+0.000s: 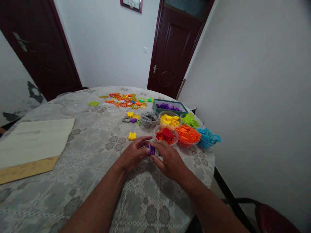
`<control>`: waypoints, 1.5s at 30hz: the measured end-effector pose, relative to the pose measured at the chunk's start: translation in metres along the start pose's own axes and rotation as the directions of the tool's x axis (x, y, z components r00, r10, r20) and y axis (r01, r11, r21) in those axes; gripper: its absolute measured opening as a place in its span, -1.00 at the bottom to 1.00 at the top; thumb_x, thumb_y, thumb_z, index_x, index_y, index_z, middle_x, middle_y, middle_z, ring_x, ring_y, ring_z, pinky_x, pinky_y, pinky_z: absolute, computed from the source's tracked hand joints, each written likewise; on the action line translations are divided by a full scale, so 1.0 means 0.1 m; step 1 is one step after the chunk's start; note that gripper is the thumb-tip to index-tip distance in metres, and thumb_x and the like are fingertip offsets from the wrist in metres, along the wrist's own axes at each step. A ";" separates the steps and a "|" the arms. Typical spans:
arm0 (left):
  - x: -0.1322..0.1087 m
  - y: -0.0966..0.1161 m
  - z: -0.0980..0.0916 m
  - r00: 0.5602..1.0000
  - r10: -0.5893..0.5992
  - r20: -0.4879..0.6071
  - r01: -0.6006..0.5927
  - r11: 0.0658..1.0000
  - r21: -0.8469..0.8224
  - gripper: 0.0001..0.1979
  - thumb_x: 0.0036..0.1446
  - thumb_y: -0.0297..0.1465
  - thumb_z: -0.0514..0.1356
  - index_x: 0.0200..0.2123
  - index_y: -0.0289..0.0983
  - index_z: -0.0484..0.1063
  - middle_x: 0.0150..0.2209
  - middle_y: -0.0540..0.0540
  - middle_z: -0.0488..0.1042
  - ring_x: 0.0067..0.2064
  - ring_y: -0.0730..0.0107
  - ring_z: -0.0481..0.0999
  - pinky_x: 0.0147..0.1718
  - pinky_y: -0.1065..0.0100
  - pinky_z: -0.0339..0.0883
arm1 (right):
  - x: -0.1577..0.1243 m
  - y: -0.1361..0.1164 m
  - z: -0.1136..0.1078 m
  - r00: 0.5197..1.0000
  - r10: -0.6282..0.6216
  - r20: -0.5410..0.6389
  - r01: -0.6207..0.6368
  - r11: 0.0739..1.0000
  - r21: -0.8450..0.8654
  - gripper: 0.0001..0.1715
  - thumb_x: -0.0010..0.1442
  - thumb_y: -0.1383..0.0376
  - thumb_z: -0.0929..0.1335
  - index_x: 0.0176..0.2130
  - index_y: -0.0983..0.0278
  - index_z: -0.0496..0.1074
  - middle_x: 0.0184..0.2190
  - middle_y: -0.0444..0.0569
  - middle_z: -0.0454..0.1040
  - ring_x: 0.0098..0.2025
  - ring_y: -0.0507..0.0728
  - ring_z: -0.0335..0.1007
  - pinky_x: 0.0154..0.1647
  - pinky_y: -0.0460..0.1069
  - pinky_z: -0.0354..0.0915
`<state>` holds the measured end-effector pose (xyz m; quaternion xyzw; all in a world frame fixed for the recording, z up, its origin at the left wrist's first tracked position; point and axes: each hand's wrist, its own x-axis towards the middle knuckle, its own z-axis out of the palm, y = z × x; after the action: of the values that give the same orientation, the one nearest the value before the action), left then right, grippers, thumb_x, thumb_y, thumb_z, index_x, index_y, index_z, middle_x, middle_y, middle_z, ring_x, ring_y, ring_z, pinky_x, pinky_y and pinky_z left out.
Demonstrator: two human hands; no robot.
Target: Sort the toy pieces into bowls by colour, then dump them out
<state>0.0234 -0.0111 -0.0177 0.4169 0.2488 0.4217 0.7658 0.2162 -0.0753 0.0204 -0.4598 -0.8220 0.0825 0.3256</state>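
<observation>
A small purple plastic building piece (152,150) is pinched between my two hands above the table. My left hand (134,153) closes on its left side with thumb and fingers. On the other side, my right hand (168,158) grips it between thumb and fingertips. Part of the piece is hidden by the fingers. Just beyond my left hand lies a yellow piece (132,136). Past my right hand stands a clear bowl of red pieces (165,135).
More bowls hold grey (149,117), yellow (170,119), lime green (190,120), orange (187,134) and blue pieces (208,137). Behind them is a box (155,106) with purple pieces. Loose pieces (126,100) lie at the back. Left is a cream sheet (36,139) on cardboard.
</observation>
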 end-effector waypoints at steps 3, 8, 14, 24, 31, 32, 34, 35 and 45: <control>0.00 0.00 0.01 1.000 0.002 -0.020 -0.002 1.000 0.022 -0.42 -0.03 -0.38 0.55 0.11 -0.18 0.59 -0.09 -0.13 0.54 -0.09 0.24 0.57 -0.12 0.27 0.48 | -0.05 0.01 -0.07 1.000 0.005 0.005 -0.005 1.000 0.015 -0.46 0.35 0.34 0.43 0.27 0.17 0.39 0.11 0.10 0.54 0.13 0.24 0.50 0.18 0.18 0.45; 0.05 0.03 -0.01 0.969 0.071 -0.236 -0.068 0.997 0.020 -0.49 -0.06 -0.35 0.55 0.00 -0.24 0.62 -0.27 -0.03 0.47 -0.30 0.39 0.52 -0.23 0.25 0.56 | 0.01 0.07 -0.45 0.997 0.045 -0.066 -0.046 0.999 -0.018 -0.50 0.33 0.35 0.44 0.23 0.18 0.42 0.14 0.11 0.54 0.18 0.23 0.48 0.22 0.16 0.41; 0.13 0.04 -0.09 0.841 0.221 -0.493 -0.257 0.966 -0.004 -0.58 -0.15 -0.34 0.50 -0.16 -0.29 0.60 -0.37 0.03 0.47 -0.43 0.49 0.44 -0.42 0.37 0.51 | 0.82 0.65 -1.10 0.989 0.121 0.082 -0.102 0.974 -0.200 -0.60 0.30 0.33 0.43 0.13 0.21 0.57 -0.03 0.05 0.65 -0.16 0.15 0.57 -0.03 0.05 0.47; 0.15 0.11 -0.32 0.600 0.312 -0.736 -0.365 0.926 0.096 -0.68 -0.13 -0.33 0.35 -0.23 -0.28 0.54 -0.50 0.07 0.44 -0.49 0.48 0.40 -0.47 0.43 0.36 | 1.47 0.68 -0.69 0.919 0.001 -0.395 -0.122 0.952 -0.281 -0.62 0.38 0.31 0.30 0.11 0.34 0.53 0.06 0.25 0.58 0.12 0.31 0.49 0.30 0.26 0.34; 0.15 0.07 -0.42 0.553 0.393 -0.735 -0.321 0.914 0.247 -0.67 -0.06 -0.29 0.32 -0.17 -0.25 0.53 -0.44 0.05 0.47 -0.43 0.42 0.46 -0.41 0.39 0.37 | 0.70 -0.10 0.85 0.999 0.042 0.009 -0.040 0.982 -0.184 -0.49 0.38 0.36 0.35 0.28 0.26 0.41 0.38 0.31 0.30 0.37 0.39 0.25 0.32 0.33 0.31; 0.15 0.06 -0.44 0.546 0.410 -0.731 -0.312 0.909 0.277 -0.67 -0.04 -0.27 0.32 -0.16 -0.24 0.53 -0.42 0.03 0.49 -0.41 0.41 0.48 -0.39 0.38 0.38 | 0.68 -0.10 0.99 0.997 0.076 0.018 -0.071 0.978 -0.198 -0.43 0.38 0.33 0.36 0.34 0.24 0.36 0.44 0.31 0.22 0.42 0.41 0.18 0.33 0.34 0.28; 0.14 0.06 -0.47 0.532 0.439 -0.724 -0.292 0.898 0.330 -0.66 -0.01 -0.25 0.32 -0.14 -0.23 0.53 -0.38 0.01 0.51 -0.39 0.40 0.50 -0.35 0.36 0.39 | 0.69 -0.05 1.16 0.992 0.121 0.035 -0.111 0.970 -0.215 -0.35 0.40 0.26 0.37 0.41 0.20 0.30 0.51 0.26 0.11 0.48 0.44 0.06 0.37 0.35 0.21; 0.14 0.07 -0.48 0.526 0.452 -0.720 -0.283 0.892 0.353 -0.66 0.00 -0.24 0.32 -0.14 -0.23 0.54 -0.36 0.01 0.52 -0.38 0.39 0.51 -0.34 0.36 0.39 | 0.72 -0.02 1.21 0.990 0.130 0.047 -0.117 0.968 -0.220 -0.35 0.42 0.23 0.37 0.42 0.18 0.28 0.52 0.24 0.08 0.51 0.44 0.01 0.39 0.35 0.16; 0.07 0.10 -0.51 0.458 0.515 -0.724 -0.112 0.842 0.528 -0.65 0.08 -0.25 0.27 -0.06 -0.21 0.53 -0.25 -0.06 0.56 -0.28 0.28 0.58 -0.26 0.30 0.42 | 0.69 0.05 1.21 0.988 0.139 0.060 -0.128 0.979 -0.158 -0.70 0.38 0.31 0.37 0.10 0.24 0.46 0.12 0.15 0.40 0.19 0.27 0.28 0.25 0.15 0.24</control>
<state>-0.0146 0.0197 -0.0364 0.3471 0.5862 0.6446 0.3470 0.1206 0.0030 -0.0435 -0.5346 -0.8042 0.0569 0.2533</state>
